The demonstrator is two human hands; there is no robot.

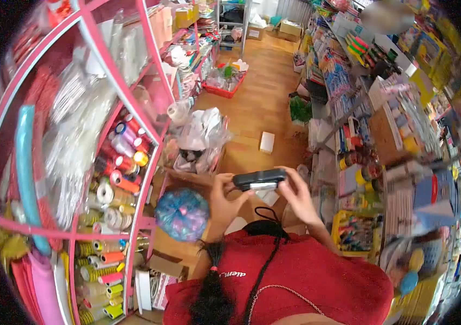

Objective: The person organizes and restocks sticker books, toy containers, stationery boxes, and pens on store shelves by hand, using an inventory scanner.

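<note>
Between my two hands, in front of my chest, is a black oblong object with rounded ends (260, 178); a pale, shiny strip runs along its near side. I cannot make out its exact kind. My left hand (227, 198) grips its left end, thumb on the near side. The right end is held by my right hand (297, 194), fingers along the top and thumb underneath. Below the object, part of a whitish thing shows near my lap, mostly hidden. A black cord loop (267, 213) lies at the front of my red shirt.
Pink shelving (103, 57) on my left holds ribbon and tape rolls (125, 181). A blue plastic bag (183, 214) sits beside my left arm. Stationery shelves (358, 116) line the right. On the wooden floor (252, 108) lie a white box (267, 142) and a red basket (226, 89).
</note>
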